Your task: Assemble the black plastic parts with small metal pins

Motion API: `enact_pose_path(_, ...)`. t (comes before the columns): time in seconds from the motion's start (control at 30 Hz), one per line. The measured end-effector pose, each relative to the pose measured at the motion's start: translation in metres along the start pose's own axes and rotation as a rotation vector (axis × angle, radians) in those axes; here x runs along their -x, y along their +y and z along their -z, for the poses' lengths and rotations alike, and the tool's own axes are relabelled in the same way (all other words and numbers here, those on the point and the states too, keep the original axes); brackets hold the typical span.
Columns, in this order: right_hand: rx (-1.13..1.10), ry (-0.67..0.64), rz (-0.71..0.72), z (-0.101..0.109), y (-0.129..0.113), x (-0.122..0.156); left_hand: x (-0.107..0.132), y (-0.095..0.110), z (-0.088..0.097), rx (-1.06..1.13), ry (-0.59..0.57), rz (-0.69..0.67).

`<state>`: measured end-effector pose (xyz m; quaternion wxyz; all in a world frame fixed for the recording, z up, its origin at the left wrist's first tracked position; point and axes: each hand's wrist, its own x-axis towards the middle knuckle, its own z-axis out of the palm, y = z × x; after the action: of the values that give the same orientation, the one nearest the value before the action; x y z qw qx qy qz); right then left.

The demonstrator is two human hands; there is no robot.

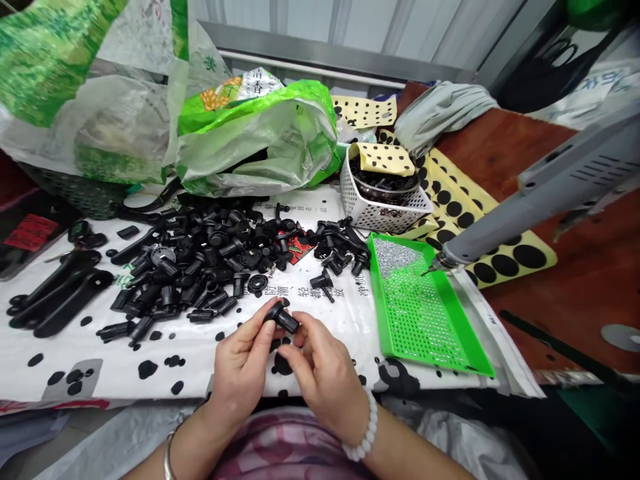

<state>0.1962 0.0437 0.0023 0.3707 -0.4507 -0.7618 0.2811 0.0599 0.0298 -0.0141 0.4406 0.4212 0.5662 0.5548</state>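
My left hand [243, 370] and my right hand [323, 373] meet at the near edge of the table. Together they pinch a small black plastic part [283, 319], a short cylinder with a cap end, held tilted between the fingertips. Both hands have their fingers closed around it. A heap of similar black plastic parts [210, 257] lies just beyond the hands on a white printed sheet [125, 357]. A silver bangle is on my left wrist and a white bead bracelet on my right.
A green perforated tray [425, 307] with tiny screws lies to the right. A grey electric screwdriver [530, 203] hangs over it. Behind stand a white basket [383, 210] of black parts, yellow sheets of black round pads [500, 257] and green-and-clear plastic bags [250, 137].
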Motion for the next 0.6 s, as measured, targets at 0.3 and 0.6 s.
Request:
enact_pose_path(0.3, -0.242, -0.167, -0.289, -0.004, 0.000, -0.014, 0.000, -0.004, 0.001, -0.017, 0.004, -0.055)
enact_pose_path(0.6, -0.533, -0.234, -0.408, 0.004, 0.003, -0.010, -0.004, -0.002, 0.004, -0.067, -0.002, -0.092)
